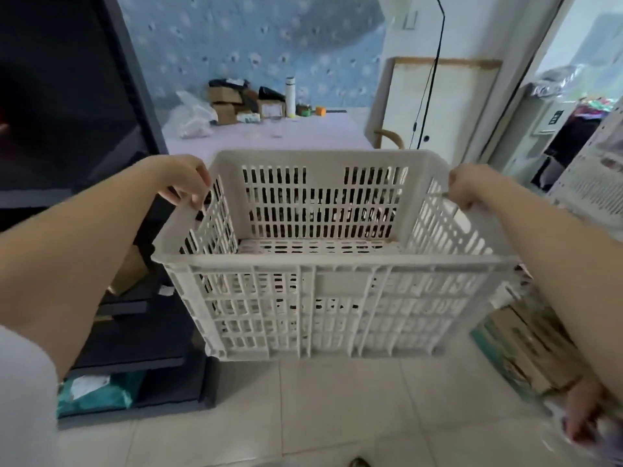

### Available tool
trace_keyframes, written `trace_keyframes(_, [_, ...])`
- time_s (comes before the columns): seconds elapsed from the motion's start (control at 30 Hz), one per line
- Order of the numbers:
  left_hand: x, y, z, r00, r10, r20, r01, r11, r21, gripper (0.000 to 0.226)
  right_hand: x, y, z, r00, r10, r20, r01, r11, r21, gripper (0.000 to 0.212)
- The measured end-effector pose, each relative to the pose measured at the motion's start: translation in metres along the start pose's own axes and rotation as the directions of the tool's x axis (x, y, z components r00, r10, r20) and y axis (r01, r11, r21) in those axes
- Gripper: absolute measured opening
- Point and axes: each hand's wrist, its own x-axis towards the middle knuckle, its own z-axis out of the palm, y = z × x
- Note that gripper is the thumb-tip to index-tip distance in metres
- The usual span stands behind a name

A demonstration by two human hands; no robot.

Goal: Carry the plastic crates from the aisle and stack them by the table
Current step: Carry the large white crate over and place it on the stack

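– Hard to make out?
– Fingertips (196,199), partly tucked over the rims.
– White slatted crate (337,264)?
– Between left hand (183,178) and right hand (467,185), both gripping its side rims, off the tiled floor (337,399), nearer than the table (320,133).

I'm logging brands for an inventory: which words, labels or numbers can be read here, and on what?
No text reads clearly.
On the white slotted plastic crate: raised lettering on its near wall, too blurred to read.
On the brown cardboard boxes on the lilac table: pale labels, too small.
On the dark sign at right: marks too small.
On the printed sheet at the right edge: lines of print, blurred.
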Motion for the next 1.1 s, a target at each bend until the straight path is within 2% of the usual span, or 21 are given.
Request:
trace_keyframes(0.13, [0.030, 0.040, -0.016, 0.996, -0.036, -0.087, 0.033, 0.999, -0.033, 0.040, 0.064, 0.010, -0.026, 0.997, -0.055, -0.046, 0.056, 0.998, 0.022, 0.023])
trace_keyframes(0.3, [0.077, 0.079, -0.027, 0.980, -0.070, -0.185, 0.065, 0.997, -0.035, 0.036, 0.151, 0.014, -0.045, 0.989, -0.087, -0.123, 0.101, 0.989, 0.108, 0.003])
trace_keyframes(0.43, [0.122, 0.094, -0.037, 0.969, -0.065, -0.238, 0.051, 0.997, -0.064, 0.032, 0.215, 0.006, -0.057, 0.990, -0.086, -0.110, 0.097, 0.990, 0.098, 0.004])
trace_keyframes(0.53, [0.164, 0.103, -0.050, 0.952, -0.021, -0.304, 0.016, 1.000, -0.019, 0.028, 0.269, -0.003, -0.071, 0.993, -0.085, -0.086, 0.092, 0.992, 0.084, 0.012])
trace_keyframes(0.63, [0.203, 0.110, -0.065, 0.950, -0.011, -0.311, 0.011, 1.000, -0.001, 0.027, 0.306, -0.016, -0.086, 0.994, -0.062, -0.094, 0.072, 0.992, 0.105, 0.017])
trace_keyframes(0.87, [0.280, 0.121, -0.077, 0.931, 0.037, -0.363, -0.019, 0.998, 0.051, 0.030, 0.384, -0.038, -0.094, 0.987, -0.062, -0.151, 0.080, 0.990, 0.115, 0.004])
trace_keyframes(1.0, [0.313, 0.129, -0.068, 0.898, 0.068, -0.435, -0.039, 0.996, 0.076, 0.026, 0.409, -0.046, -0.083, 0.985, -0.080, -0.154, 0.099, 0.988, 0.119, 0.010])
trace_keyframes(1.1, [0.332, 0.128, -0.058, 0.900, 0.056, -0.432, -0.022, 0.996, 0.084, 0.025, 0.432, -0.052, -0.075, 0.984, -0.080, -0.160, 0.103, 0.985, 0.138, 0.011])
